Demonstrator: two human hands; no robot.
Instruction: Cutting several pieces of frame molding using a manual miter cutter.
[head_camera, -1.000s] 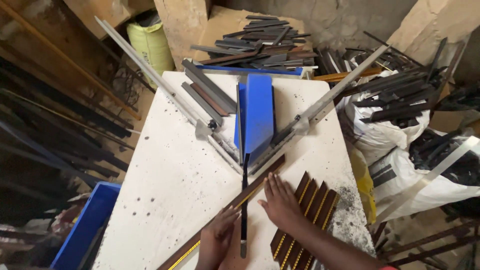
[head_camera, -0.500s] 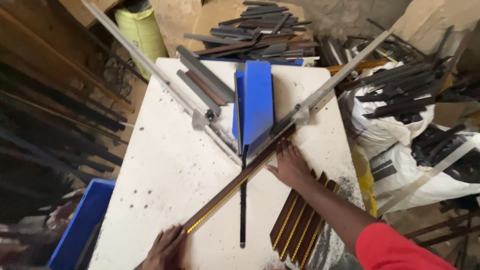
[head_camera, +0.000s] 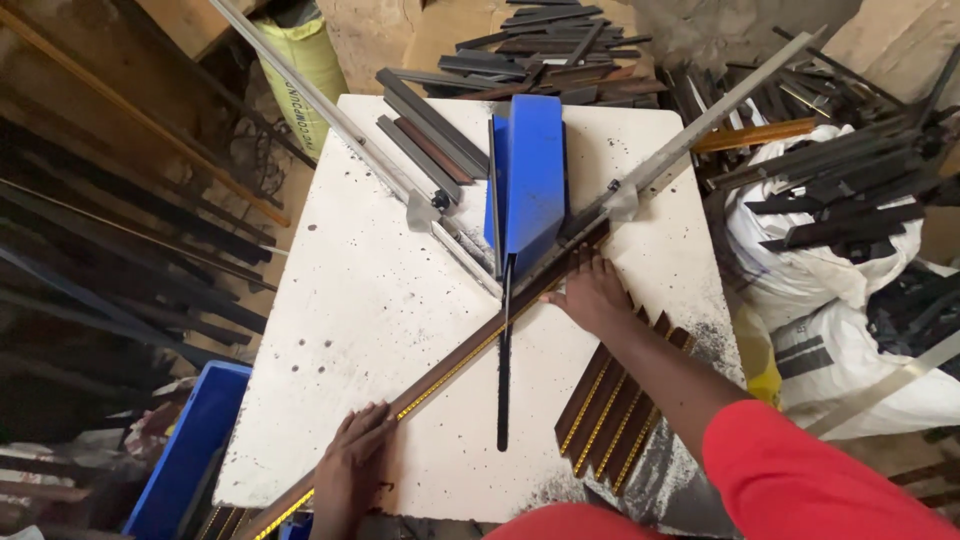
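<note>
I have a long brown moulding strip (head_camera: 470, 355) with a gold beaded edge lying diagonally across the white counter (head_camera: 370, 300), running from the near left corner up toward the blue guide block (head_camera: 530, 180) at the far middle. My left hand (head_camera: 352, 462) lies flat and open on the near end of the strip, fingers spread along it, pressing it down rather than gripping it. My right hand (head_camera: 597, 293) is also open, palm down, fingers resting against the far part of the strip just beside the right metal fence (head_camera: 700, 130).

The two metal fences form a V on the counter: the left metal fence (head_camera: 330, 110) runs off to the far left, the right one off to the far right, and they meet near the blue block. A thin black bar (head_camera: 503, 360) lies straight toward me from the block, crossing under or over the strip; I cannot tell which.

Under my right forearm, a row of short cut moulding pieces (head_camera: 610, 410) lies side by side at the right edge of the counter. Dark offcuts (head_camera: 430, 135) lie beside the left fence. A blue crate (head_camera: 190, 445) stands on the floor to the left, and white sacks (head_camera: 830, 270) full of dark strips stand to the right.
</note>
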